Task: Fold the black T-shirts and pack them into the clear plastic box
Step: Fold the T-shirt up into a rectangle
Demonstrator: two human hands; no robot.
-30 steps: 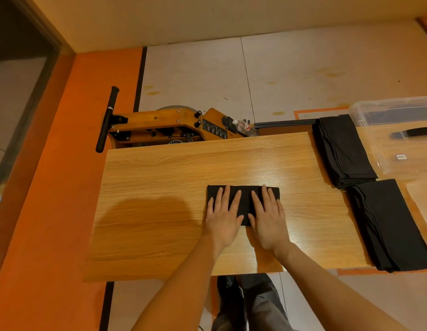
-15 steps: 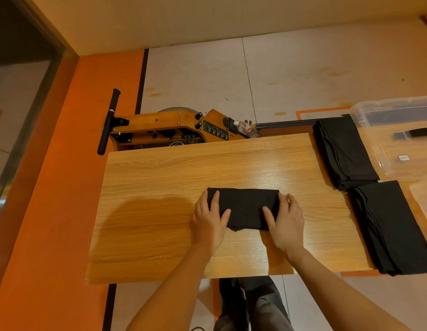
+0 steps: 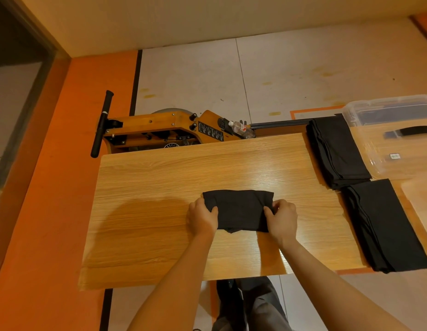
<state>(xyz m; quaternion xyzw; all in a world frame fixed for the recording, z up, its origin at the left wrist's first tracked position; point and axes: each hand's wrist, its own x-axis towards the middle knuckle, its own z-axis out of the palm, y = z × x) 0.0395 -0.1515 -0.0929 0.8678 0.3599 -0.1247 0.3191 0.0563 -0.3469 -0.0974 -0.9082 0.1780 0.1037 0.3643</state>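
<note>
Left hand (image 3: 203, 218) grips the left end of the folded black T-shirt (image 3: 238, 210), fingers curled under the edge, thumb on top. Right hand (image 3: 283, 217) mirrors it on the right end, thumb pinching the cloth from above. We read both grips as a lift hold: the bundle sits mid-bench (image 3: 160, 187), compact, and holding both ends keeps the folds from slipping open. Both forearms come in from the near edge, angled inward, wrists low over the wood.

We see two stacks of black T-shirts to the right, the far stack (image 3: 336, 151) just beside the clear plastic box (image 3: 389, 139), the near stack (image 3: 384, 223) at the bench's right end. Box sits at far right, partly out of view; a dark strip shows through it, we can't tell what. We judge folding on this shirt done, packing not yet started.
</note>
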